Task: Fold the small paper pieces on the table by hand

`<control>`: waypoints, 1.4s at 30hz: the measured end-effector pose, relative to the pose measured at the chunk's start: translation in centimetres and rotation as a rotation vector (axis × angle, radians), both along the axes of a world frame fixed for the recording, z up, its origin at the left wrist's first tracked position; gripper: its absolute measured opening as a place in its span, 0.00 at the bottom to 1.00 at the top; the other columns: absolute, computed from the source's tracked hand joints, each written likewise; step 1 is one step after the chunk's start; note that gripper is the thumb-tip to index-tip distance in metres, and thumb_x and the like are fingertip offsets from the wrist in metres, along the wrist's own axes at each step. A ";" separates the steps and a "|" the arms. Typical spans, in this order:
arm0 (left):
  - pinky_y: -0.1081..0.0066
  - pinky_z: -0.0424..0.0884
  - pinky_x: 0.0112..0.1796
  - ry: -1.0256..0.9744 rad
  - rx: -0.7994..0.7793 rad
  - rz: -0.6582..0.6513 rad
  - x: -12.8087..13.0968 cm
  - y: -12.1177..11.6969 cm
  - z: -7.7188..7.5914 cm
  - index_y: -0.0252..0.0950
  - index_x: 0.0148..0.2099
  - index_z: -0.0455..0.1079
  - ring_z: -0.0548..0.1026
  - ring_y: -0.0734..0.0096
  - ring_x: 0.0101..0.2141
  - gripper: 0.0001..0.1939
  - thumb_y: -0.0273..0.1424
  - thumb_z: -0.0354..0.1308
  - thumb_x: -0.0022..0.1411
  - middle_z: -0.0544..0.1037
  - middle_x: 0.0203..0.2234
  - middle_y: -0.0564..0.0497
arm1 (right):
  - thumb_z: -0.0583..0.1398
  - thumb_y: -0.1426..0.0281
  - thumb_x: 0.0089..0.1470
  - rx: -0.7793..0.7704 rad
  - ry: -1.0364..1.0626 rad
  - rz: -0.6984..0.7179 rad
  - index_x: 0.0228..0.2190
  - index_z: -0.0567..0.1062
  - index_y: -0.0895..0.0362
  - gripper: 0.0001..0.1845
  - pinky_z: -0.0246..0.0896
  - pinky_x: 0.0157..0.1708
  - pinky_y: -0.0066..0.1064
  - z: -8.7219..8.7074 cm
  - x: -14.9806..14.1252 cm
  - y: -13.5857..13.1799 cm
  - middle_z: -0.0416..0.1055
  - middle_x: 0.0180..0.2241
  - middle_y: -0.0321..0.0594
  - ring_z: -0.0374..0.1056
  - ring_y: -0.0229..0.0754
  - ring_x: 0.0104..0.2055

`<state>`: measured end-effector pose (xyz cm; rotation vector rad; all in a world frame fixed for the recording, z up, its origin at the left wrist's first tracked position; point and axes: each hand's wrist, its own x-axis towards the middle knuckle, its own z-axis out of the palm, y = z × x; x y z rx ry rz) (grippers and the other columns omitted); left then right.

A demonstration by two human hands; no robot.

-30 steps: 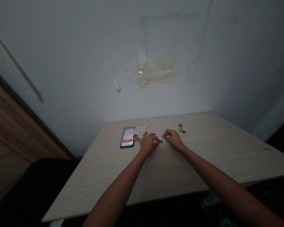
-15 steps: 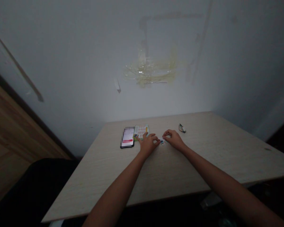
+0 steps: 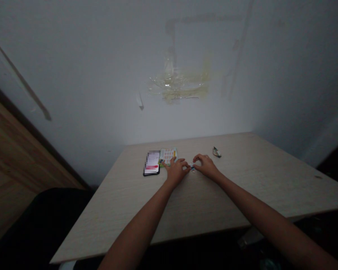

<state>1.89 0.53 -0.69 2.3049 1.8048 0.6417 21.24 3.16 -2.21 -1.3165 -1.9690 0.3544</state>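
Our left hand [image 3: 177, 170] and right hand [image 3: 207, 166] nearly meet at a small scrap [image 3: 192, 168] on the table [image 3: 242, 187]; we cannot tell if they grip it. Slipping fingers could flick it toward the phone [image 3: 151, 163].

Nothing legible anywhere. Smartphone [image 3: 151, 163] screen is pixelated, only a red band shows. Printed card [image 3: 168, 156] has rows of coloured blocks, print too small to read. Small printed scrap [image 3: 192, 168] shows blue marks, and foil wrapper [image 3: 216, 152] is also unreadable.
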 end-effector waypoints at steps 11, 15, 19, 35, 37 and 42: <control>0.25 0.29 0.56 -0.013 0.029 -0.002 0.0 0.0 -0.1 0.53 0.41 0.78 0.54 0.43 0.64 0.09 0.45 0.61 0.60 0.73 0.57 0.57 | 0.66 0.69 0.47 0.002 -0.021 0.088 0.42 0.74 0.53 0.18 0.58 0.51 0.39 -0.7 0.6 0.2 0.75 0.43 0.40 0.66 0.48 0.50; 0.24 0.30 0.56 -0.012 0.025 0.007 0.0 -0.1 0.0 0.52 0.41 0.78 0.54 0.43 0.64 0.09 0.45 0.61 0.61 0.73 0.57 0.57 | 0.67 0.69 0.45 -0.006 -0.011 0.117 0.43 0.74 0.53 0.21 0.59 0.53 0.40 -0.8 0.9 0.1 0.75 0.45 0.41 0.66 0.48 0.51; 0.25 0.31 0.56 -0.010 0.005 0.001 0.0 -0.3 0.3 0.52 0.42 0.78 0.53 0.43 0.64 0.09 0.45 0.60 0.61 0.72 0.58 0.57 | 0.66 0.69 0.45 -0.013 -0.006 0.136 0.44 0.75 0.54 0.21 0.58 0.54 0.42 -0.8 1.0 0.0 0.75 0.46 0.42 0.66 0.49 0.52; 0.25 0.32 0.56 -0.001 -0.003 -0.004 -0.1 -0.3 0.3 0.53 0.42 0.78 0.52 0.43 0.64 0.10 0.46 0.60 0.61 0.71 0.58 0.58 | 0.69 0.66 0.43 -0.050 0.080 0.159 0.41 0.78 0.53 0.20 0.59 0.54 0.43 -0.5 1.4 -0.1 0.76 0.44 0.42 0.68 0.49 0.51; 0.26 0.32 0.56 -0.002 -0.013 -0.001 -0.1 -0.4 0.4 0.53 0.42 0.78 0.52 0.44 0.64 0.10 0.46 0.60 0.61 0.71 0.59 0.57 | 0.67 0.68 0.44 -0.052 0.125 0.162 0.39 0.79 0.53 0.16 0.60 0.54 0.42 -0.4 1.4 -0.1 0.77 0.43 0.41 0.69 0.48 0.50; 0.27 0.32 0.57 -0.002 -0.012 -0.002 0.0 -0.3 0.4 0.53 0.42 0.78 0.52 0.44 0.64 0.09 0.45 0.60 0.61 0.71 0.58 0.57 | 0.64 0.68 0.49 -0.078 0.212 0.165 0.35 0.79 0.55 0.09 0.63 0.50 0.39 -0.2 1.4 0.0 0.79 0.36 0.41 0.73 0.45 0.42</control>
